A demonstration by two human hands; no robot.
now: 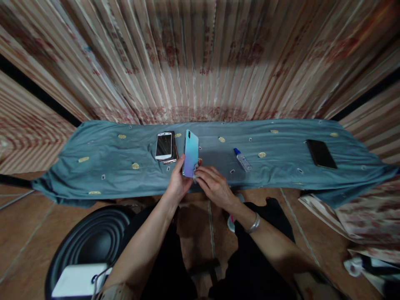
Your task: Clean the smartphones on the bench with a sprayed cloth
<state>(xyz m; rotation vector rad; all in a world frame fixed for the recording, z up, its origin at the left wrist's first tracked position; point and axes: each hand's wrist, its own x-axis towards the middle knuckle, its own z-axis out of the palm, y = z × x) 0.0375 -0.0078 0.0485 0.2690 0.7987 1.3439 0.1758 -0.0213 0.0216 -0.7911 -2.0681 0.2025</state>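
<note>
A blue-to-purple smartphone (191, 151), its camera side facing me, is tilted upright above the cloth-covered table. My left hand (179, 181) grips it by the lower left edge, thumb along the side. At the lower right corner of the phone, my right hand (213, 183) pinches a small crumpled pale cloth or tissue (196, 171) against the edge. Just left of the phone, a white smartphone (164, 146) with a dark screen lies on top of a dark brown phone or case (173, 155), which it partly covers.
A clear bottle with a blue cap (242, 160) lies right of my hands on the blue-green tablecloth (215, 133). A black phone or flat case (321, 153) rests farther right. Pleated curtains (200, 62) hang behind. Below left, a white device (79, 280) sits on a black round stool (93, 233).
</note>
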